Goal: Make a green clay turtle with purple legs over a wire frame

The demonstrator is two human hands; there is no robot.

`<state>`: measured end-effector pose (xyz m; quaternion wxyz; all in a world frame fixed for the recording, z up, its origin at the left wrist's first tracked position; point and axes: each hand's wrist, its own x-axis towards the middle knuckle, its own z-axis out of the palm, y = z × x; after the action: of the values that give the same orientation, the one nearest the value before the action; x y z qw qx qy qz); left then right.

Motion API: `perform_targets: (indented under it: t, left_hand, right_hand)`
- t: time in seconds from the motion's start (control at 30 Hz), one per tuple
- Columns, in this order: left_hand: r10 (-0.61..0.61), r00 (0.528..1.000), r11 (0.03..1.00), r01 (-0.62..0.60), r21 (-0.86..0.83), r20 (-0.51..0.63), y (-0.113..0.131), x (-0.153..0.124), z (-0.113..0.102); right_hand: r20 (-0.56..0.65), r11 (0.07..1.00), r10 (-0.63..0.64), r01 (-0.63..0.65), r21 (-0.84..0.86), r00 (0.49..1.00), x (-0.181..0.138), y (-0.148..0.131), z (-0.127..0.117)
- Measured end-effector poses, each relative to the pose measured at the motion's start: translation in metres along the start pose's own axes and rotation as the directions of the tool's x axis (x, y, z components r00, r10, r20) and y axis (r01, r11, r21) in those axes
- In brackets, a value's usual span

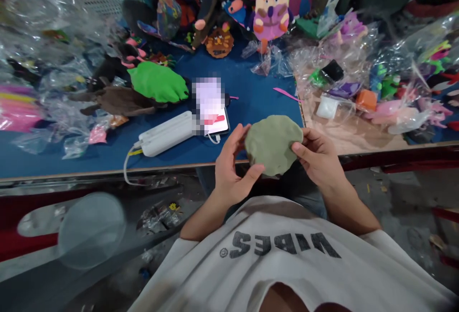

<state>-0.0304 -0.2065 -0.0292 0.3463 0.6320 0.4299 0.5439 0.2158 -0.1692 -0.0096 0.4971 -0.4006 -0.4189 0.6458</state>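
Between my hands is a flattened olive-green sheet of modelling clay (274, 144), roughly round with an uneven edge, held above my lap at the table's front edge. My left hand (234, 166) grips its left side, thumb on top near the lower edge and fingers behind. At the right edge, my right hand (315, 156) pinches the sheet between thumb and fingers. The fingers under the clay are partly hidden. Just beyond lie a phone (211, 106), partly pixelated, and a long white device with a cable (167, 134).
A blue tabletop (251, 94) carries a pink modelling tool (286, 93), a bright green clay piece (158, 81) and a brown one (122, 100). Several clay figures, such as a purple one (271, 13), stand at the back. Plastic-wrapped clay blocks (366, 100) sit on a wooden board (332, 132).
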Motion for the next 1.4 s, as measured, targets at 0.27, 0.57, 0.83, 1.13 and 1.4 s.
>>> perform_targets:
  t: [0.27,0.57,0.83,1.13,1.4]
  left_hand:
    - [0.015,0.983,0.945,-0.074,0.320,0.182,-0.003,0.037,-0.013]
    - [-0.038,0.942,0.839,-0.151,0.523,0.333,-0.013,0.050,-0.011]
    - [-0.104,0.932,0.814,-0.120,0.568,0.346,-0.012,0.055,-0.007]
    - [-0.133,0.929,0.815,-0.096,0.572,0.345,-0.011,0.057,-0.003]
    - [-0.161,0.920,0.816,-0.080,0.572,0.358,-0.012,0.056,-0.004]
  right_hand:
    - [0.056,0.957,0.068,-0.049,-0.287,0.996,0.048,-0.022,-0.007]
    - [0.340,0.326,-0.288,0.426,-0.844,0.895,0.053,-0.042,-0.044]
    - [0.520,0.182,-0.034,0.517,-0.836,0.854,0.049,-0.026,-0.048]
    - [0.468,0.295,-0.007,0.449,-0.843,0.884,0.055,-0.029,-0.036]
    - [0.443,0.357,0.018,0.408,-0.840,0.897,0.055,-0.032,-0.035]
